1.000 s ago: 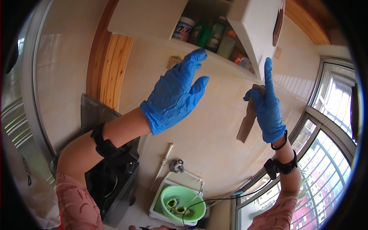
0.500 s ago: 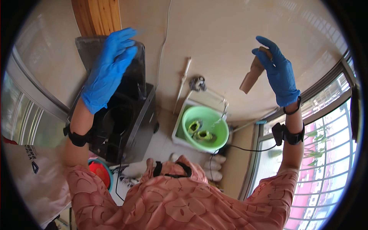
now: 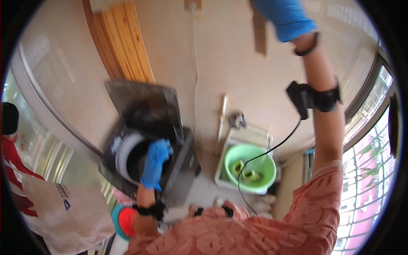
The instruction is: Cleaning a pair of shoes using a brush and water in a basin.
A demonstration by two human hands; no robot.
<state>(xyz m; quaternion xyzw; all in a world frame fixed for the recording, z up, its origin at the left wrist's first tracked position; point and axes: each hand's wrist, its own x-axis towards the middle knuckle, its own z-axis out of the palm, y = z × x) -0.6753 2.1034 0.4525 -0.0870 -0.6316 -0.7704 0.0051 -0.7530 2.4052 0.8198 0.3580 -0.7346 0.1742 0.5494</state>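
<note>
1. The brown strip (image 3: 259,34) is at the upper edge of the view, just beside the right hand (image 3: 285,19), on its left; I judge that this hand carries it.
2. Its long axis runs nearly up and down in the view; the lower end is free, the upper end is hidden.
3. The right fingertips are outside the view – I cannot tell how they press.
4. The left hand (image 3: 157,159) is well apart from the strip, so the right is the nearer of the 2.
5. The left hand is above the washing machine (image 3: 182,172), beside its round opening (image 3: 121,157), before the raised lid (image 3: 146,100). Its fingers are blurred, with no thing seen in them – spread or pressed together, I cannot tell.
</note>
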